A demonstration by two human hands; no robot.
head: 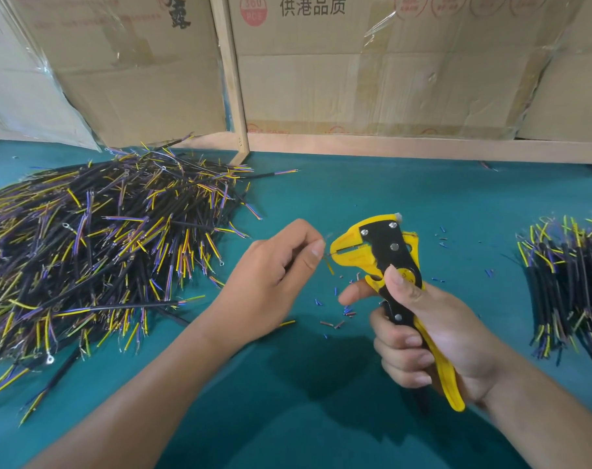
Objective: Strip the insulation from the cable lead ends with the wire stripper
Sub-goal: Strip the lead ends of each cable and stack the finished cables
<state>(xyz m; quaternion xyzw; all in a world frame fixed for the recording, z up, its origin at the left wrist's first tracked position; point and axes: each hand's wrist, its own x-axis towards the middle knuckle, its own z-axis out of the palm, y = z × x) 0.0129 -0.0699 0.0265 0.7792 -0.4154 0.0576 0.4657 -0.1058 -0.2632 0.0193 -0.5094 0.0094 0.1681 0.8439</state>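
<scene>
Between yellow stripper [372, 252] jaws: thin lead [329, 262], left hand [270, 265] pinching.

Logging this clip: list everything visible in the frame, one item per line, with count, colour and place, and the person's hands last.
wire stripper: one, yellow and black, centre right, head pointing left.
cable lead: one, thin, yellow piece hanging, between the left thumb and the stripper's head.
large cable pile: too many to count, black with yellow and purple leads, left on the mat.
small cable pile: many, same colours, right edge.
insulation scraps: many small bits, blue and reddish, on the mat around the stripper.
mat: one, teal, covers the table.
cardboard boxes: several, brown, along the back.
left hand: pinches the lead.
right hand: grips the stripper's handles.
</scene>
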